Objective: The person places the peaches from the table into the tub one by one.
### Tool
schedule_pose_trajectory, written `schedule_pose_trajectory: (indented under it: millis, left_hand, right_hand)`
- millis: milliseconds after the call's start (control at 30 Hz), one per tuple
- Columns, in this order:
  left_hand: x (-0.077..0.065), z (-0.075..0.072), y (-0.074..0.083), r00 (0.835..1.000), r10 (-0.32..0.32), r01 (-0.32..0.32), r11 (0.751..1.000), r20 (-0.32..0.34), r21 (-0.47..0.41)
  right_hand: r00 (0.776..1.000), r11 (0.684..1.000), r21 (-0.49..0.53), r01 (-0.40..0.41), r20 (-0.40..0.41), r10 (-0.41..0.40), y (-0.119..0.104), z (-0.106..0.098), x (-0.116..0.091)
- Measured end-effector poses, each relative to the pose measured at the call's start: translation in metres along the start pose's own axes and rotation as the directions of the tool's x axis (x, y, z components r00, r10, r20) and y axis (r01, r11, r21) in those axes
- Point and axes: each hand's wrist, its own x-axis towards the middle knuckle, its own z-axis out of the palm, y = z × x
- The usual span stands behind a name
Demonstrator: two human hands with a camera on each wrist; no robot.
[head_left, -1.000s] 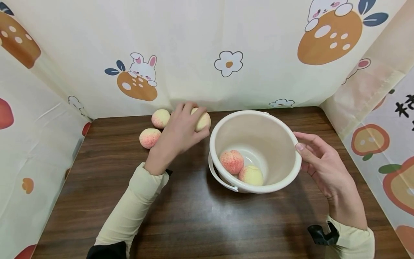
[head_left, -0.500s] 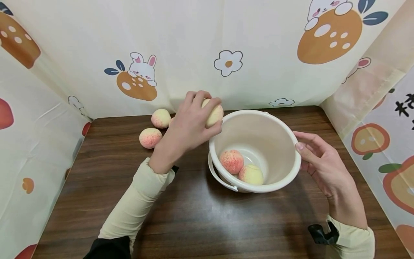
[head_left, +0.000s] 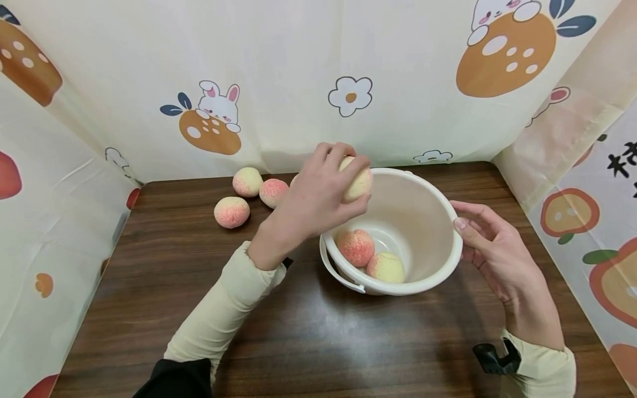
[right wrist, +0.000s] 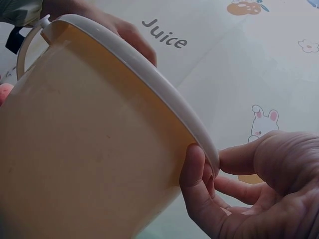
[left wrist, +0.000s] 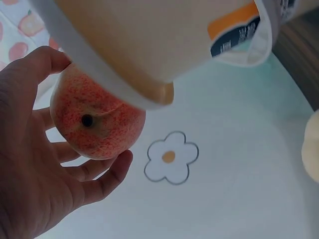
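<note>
Head view: left fingers clasp a raised peach; right fingers pinch the bucket rim.

Smooth plastic bucket, glossy wood-grain table

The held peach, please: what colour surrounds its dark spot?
Speckled red peach skin, clearest in left wrist view.
</note>
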Motion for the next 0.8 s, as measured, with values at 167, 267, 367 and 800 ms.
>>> schedule_pose_trajectory:
  millis: [167, 267, 367, 800]
  left_hand:
    - [0.004, 0.008, 0.006, 0.997, 0.014, -0.009, 0.997, 0.071, -0.071]
    - [0.006, 0.011, 0.01, 0.991, 0.028, -0.011, 0.992, 0.133, -0.124]
    - [0.008, 0.015, 0.014, 0.978, 0.051, -0.022, 0.989, 0.203, -0.144]
    - [0.011, 0.034, 0.027, 0.898, 0.13, -0.119, 0.991, 0.419, -0.052]
  right_hand:
    - [1.0, 1.0, 0.001, 0.002, 0.001, -0.002, 0.001, 0.0, 0.0]
    - [1.0, 1.0, 0.001, 0.003, -0.002, -0.003, 0.001, 0.0, 0.0]
    - [1.0, 1.0, -0.014, -0.001, -0.016, 0.001, 0.0, 0.0, 0.0]
    - [1.0, 1.0, 0.003, 0.003, -0.003, -0.003, 0.001, 0.0, 0.0]
